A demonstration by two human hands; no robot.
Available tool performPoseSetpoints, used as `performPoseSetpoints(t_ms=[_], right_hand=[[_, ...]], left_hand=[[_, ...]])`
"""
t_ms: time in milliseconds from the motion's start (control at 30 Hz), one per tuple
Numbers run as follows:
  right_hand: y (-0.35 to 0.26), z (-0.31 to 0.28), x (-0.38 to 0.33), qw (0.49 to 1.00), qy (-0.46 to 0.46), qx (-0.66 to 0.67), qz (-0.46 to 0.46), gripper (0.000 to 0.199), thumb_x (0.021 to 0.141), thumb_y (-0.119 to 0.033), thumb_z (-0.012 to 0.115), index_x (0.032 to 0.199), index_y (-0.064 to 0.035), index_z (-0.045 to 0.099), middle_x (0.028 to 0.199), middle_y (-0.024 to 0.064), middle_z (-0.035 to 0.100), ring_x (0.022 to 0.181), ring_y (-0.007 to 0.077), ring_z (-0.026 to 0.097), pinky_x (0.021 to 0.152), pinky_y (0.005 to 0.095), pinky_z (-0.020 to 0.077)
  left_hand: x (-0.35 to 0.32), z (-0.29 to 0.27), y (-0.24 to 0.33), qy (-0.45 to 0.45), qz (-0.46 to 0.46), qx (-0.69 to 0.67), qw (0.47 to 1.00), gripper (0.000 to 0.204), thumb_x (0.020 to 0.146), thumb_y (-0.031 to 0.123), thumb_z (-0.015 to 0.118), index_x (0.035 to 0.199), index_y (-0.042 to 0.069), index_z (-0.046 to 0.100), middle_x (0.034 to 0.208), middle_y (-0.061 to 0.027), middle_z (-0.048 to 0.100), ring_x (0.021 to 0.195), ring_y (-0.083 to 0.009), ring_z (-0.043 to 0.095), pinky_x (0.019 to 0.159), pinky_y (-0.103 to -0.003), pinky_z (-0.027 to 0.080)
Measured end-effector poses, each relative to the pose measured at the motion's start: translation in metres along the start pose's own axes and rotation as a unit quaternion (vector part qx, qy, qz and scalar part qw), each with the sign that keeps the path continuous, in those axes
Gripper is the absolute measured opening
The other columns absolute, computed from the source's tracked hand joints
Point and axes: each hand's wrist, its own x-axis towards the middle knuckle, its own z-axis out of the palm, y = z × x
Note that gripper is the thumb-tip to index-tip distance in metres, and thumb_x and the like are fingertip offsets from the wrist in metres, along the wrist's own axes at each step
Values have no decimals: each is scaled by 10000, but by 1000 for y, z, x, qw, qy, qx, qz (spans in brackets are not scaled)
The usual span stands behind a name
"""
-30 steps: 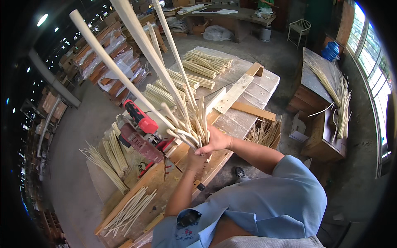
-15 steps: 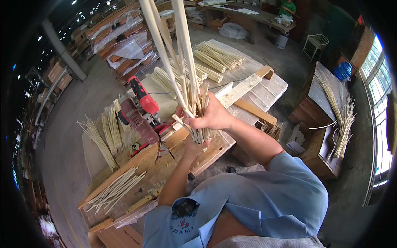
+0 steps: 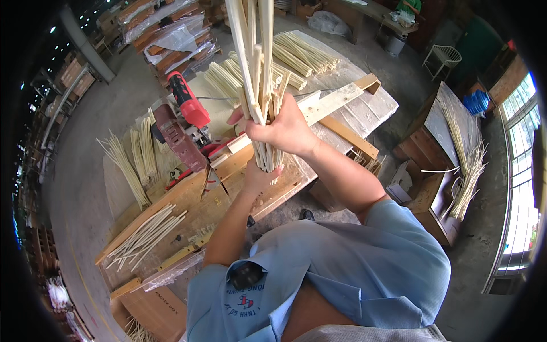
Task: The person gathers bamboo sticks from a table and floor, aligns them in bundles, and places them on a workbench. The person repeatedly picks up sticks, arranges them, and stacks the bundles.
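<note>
Both my hands hold one upright bundle of pale wooden sticks (image 3: 257, 62) over the wooden workbench (image 3: 188, 199). My right hand (image 3: 283, 128) wraps around the bundle near its lower part. Just below it, my left hand (image 3: 257, 178) cups the bundle's bottom ends. The sticks rise past the top edge of the view. A red and dark power saw (image 3: 182, 122) sits on the bench just left of my hands.
Piles of pale cut sticks (image 3: 142, 231) lie on the bench at the left and at the back (image 3: 296, 51). A long wooden fence board (image 3: 336, 100) runs right of my hands. Wrapped stacks of wood (image 3: 165, 37) stand beyond; a side table with sticks (image 3: 461, 148) is right.
The bundle has swung from leaning left to nearly upright, and the splayed sticks have closed together. Both hands have stayed on its lower end.
</note>
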Motion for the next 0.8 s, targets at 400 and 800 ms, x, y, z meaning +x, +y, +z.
performPoseSetpoints(t_ms=[400,800], right_hand=[[15,-7,5,996,47,-73,-11,500,740,-218,835,1121,-15,583,967,68,638,905,146,604,823,308,505],[150,-99,-68,992,-38,59,105,1403,553,-747,817,1600,-107,138,1605,192,286,1496,357,229,1219,530,196]], left_hand=[[-7,-5,1,-10,-8,46,999,581,742,248,864,1198,5,598,1076,-92,701,978,-193,661,879,-340,527],[0,-6,-10,12,-24,74,997,568,730,232,869,1186,14,611,1064,-144,719,969,-253,693,876,-372,539]])
